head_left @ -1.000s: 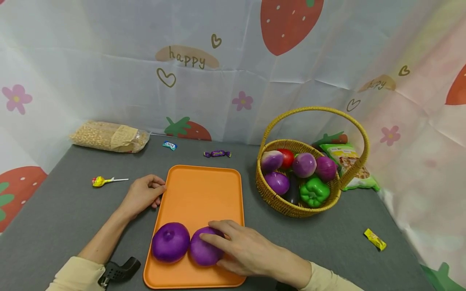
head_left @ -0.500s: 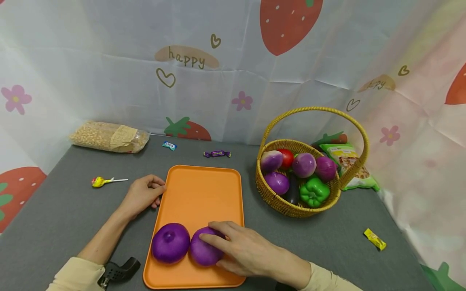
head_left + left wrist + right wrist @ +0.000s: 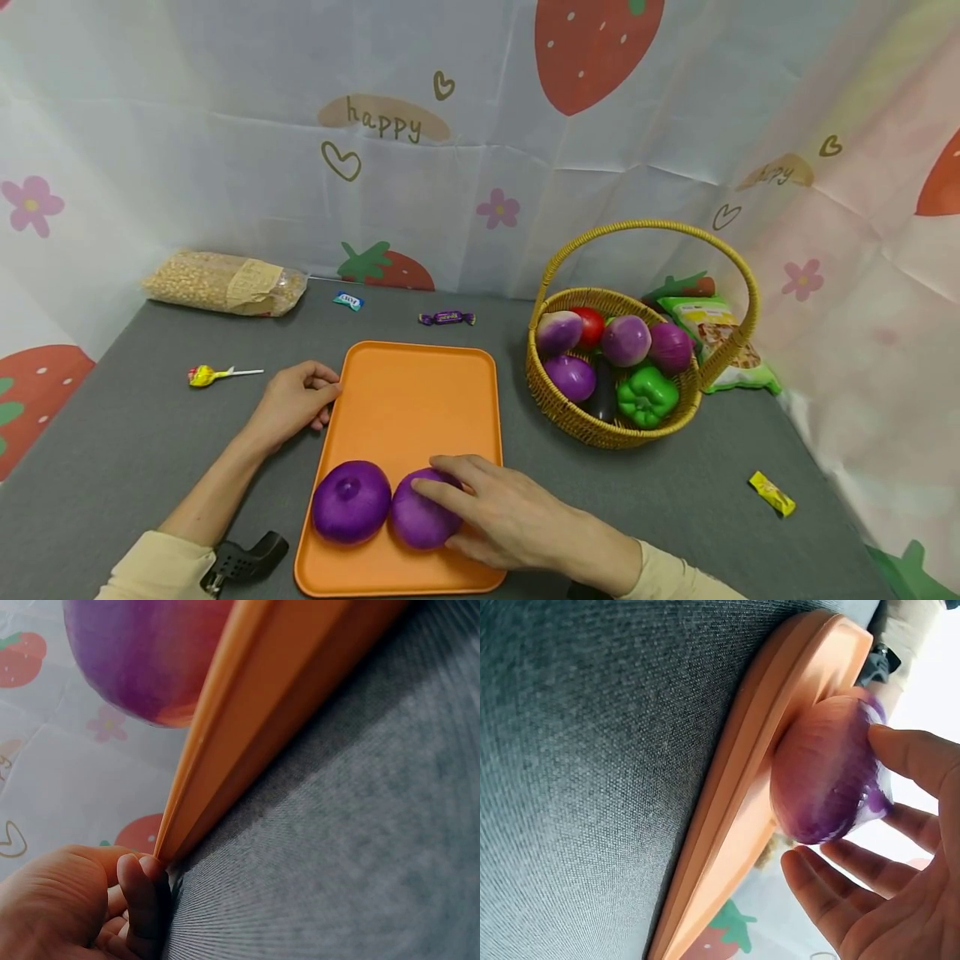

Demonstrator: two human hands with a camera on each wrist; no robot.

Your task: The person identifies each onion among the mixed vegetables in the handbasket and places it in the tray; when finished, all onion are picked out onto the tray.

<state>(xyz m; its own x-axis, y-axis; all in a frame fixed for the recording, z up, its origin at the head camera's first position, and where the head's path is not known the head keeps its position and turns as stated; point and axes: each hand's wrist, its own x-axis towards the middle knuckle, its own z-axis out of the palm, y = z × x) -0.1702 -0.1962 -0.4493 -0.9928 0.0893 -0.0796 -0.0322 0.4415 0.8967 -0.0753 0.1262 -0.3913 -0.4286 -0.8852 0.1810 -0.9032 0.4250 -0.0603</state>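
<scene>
Right hand [image 3: 512,515] on purple onion [image 3: 420,520]; left hand [image 3: 294,397] at orange tray [image 3: 422,404]

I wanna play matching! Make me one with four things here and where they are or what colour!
1. left hand
2. green pepper
3. lollipop
4. right hand

A. yellow, on the grey table
B. touching a purple vegetable
C. at the orange tray's left edge
D. inside the basket

Pairs: 1-C, 2-D, 3-A, 4-B

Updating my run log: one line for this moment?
left hand: holds orange tray edge; right hand: on right purple vegetable; basket: right of tray
</scene>
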